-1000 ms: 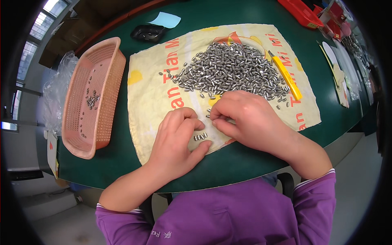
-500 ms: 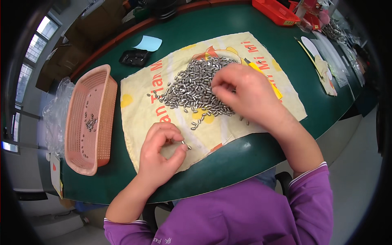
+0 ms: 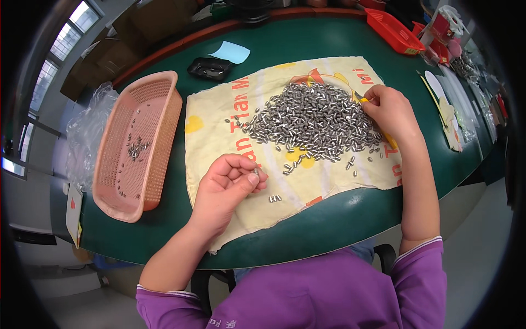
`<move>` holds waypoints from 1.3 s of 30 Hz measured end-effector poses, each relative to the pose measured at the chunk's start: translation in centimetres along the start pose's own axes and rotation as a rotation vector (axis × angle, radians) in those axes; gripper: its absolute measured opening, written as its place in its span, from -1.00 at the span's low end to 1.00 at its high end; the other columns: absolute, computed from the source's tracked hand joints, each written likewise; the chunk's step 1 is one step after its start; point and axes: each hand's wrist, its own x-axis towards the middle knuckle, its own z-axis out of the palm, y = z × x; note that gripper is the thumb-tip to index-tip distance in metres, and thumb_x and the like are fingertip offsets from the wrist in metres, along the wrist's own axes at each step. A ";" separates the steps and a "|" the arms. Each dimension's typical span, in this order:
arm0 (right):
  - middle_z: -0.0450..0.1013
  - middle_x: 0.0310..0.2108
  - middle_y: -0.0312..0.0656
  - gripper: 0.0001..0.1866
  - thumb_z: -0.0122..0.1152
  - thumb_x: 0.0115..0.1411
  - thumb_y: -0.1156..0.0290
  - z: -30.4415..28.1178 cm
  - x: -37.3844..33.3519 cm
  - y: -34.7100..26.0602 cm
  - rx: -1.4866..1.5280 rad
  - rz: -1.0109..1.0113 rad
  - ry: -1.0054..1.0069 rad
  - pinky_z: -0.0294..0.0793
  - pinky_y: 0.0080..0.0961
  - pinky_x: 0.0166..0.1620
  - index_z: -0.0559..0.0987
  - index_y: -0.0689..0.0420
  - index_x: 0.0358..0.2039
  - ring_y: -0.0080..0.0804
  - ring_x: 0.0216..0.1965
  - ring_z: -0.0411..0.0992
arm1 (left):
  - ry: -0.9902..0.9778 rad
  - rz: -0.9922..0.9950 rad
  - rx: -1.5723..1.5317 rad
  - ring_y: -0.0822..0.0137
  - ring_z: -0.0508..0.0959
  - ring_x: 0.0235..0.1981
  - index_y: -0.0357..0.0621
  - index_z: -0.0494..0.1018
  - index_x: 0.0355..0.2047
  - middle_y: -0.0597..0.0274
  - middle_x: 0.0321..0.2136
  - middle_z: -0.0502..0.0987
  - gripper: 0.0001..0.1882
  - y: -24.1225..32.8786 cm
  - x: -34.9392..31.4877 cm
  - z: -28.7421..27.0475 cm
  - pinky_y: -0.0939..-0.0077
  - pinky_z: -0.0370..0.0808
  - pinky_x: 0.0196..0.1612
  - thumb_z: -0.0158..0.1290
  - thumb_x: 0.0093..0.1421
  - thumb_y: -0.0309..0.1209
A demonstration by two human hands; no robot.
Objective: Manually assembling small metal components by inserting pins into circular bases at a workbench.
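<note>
Bare cloth [image 3: 219, 118] lies open between the pink basket [image 3: 164, 118] and the heap of small metal pins [image 3: 315, 118]. The heap fills the cloth's far middle; a black tray [image 3: 208, 68] and red bins [image 3: 394, 30] crowd the far table [image 3: 339, 211] edge.

A small silvery metal pin [image 3: 256, 171] sits pinched at the fingertips of the left hand [image 3: 227, 183]. A broad heap of the same short shiny pins [image 3: 315, 120] lies on the yellow cloth [image 3: 219, 118], its right edge under the right hand [image 3: 390, 109]. A few strays [image 3: 274, 198] lie near the left hand.
</note>
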 end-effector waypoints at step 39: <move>0.55 -0.28 -0.11 -0.75 0.22 0.28 0.48 4.4 -9.3 -7.3 0.650 -0.852 -0.120 0.60 -0.29 -0.23 0.65 0.09 -0.03 -0.13 -0.30 0.58 | -0.016 -0.013 0.067 0.46 0.61 -0.17 -0.23 0.16 0.19 0.25 -0.30 0.55 -0.44 1.0 -0.8 1.7 0.53 0.55 0.00 0.16 0.27 -0.68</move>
